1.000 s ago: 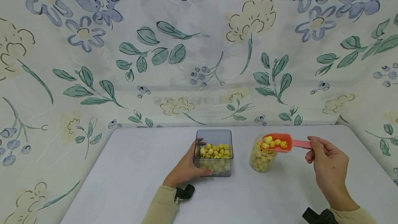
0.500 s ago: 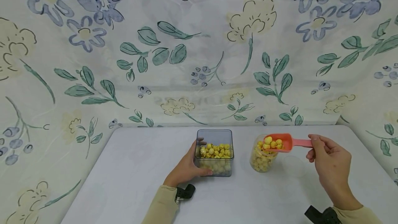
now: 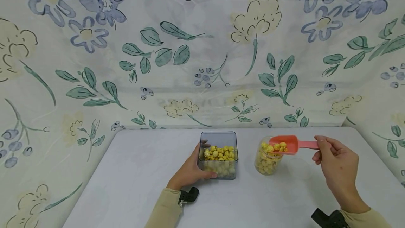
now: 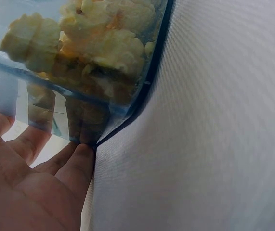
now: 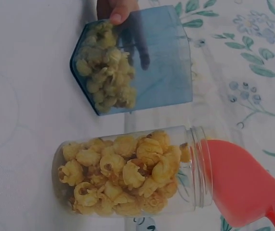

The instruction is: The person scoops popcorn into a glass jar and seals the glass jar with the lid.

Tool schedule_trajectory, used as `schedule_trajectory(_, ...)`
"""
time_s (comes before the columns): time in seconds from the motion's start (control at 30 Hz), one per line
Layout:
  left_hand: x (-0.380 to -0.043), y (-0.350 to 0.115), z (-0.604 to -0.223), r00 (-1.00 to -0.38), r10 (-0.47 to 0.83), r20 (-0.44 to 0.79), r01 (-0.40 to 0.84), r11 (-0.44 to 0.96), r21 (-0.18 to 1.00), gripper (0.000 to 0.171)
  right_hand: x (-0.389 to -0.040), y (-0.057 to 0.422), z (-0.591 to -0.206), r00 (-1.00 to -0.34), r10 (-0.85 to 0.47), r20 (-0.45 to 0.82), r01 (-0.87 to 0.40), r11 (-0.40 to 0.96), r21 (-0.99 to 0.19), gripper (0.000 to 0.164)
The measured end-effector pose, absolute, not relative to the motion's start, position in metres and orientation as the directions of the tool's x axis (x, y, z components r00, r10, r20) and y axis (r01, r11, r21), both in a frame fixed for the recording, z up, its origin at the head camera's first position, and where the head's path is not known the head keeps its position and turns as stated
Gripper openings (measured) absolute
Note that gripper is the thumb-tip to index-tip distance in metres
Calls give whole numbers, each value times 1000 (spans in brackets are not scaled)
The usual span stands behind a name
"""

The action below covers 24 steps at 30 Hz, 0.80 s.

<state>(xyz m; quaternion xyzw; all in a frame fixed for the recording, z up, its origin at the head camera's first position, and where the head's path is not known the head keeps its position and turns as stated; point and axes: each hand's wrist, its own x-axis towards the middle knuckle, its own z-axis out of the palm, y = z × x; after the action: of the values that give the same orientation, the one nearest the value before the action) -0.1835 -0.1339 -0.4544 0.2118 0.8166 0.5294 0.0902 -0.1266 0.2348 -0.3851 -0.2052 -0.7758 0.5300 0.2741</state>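
Observation:
My left hand [image 3: 191, 171] grips a square, bluish see-through container [image 3: 221, 138] from its left side, thumb at the front and fingers behind. Yellow popcorn [image 3: 219, 153] fills its lower part. To the right stands a clear round jar [image 5: 190, 168], upright and well filled with popcorn. My right hand [image 3: 340, 163] pinches the handle end of a coral-red scoop [image 3: 292, 145]. The scoop's front edge lies over the jar's mouth, tipped towards it, with several popcorn pieces [image 3: 280, 147] at its front. In the left wrist view, fingertips press the container's wall [image 4: 41, 91].
A faint, clear round disc [image 3: 300, 169] lies on the white tabletop [image 3: 133, 171] to the right of the jar. Behind the table hangs a flower-patterned cloth [image 3: 218, 112].
The scoop has tipped further towards the jar, and its popcorn has shifted forward with fewer pieces left in it. My right hand has moved slightly right. My left hand stays put on the container.

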Motion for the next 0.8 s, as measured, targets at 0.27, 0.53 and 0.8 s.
schedule_trajectory(0.27,-186,-134,-459,-897,438,65,242,362,900,107,-129,238,-386,-759,603,244,-2,372,-928,32)
schedule_trajectory(0.53,-197,-138,-482,-899,429,90,259,354,899,113,-127,237,-383,-749,565,345,-58,463,-884,29)
schedule_trajectory(0.8,-195,-138,-478,-898,431,87,259,360,896,112,-124,234,-380,-745,537,396,-85,513,-854,29)
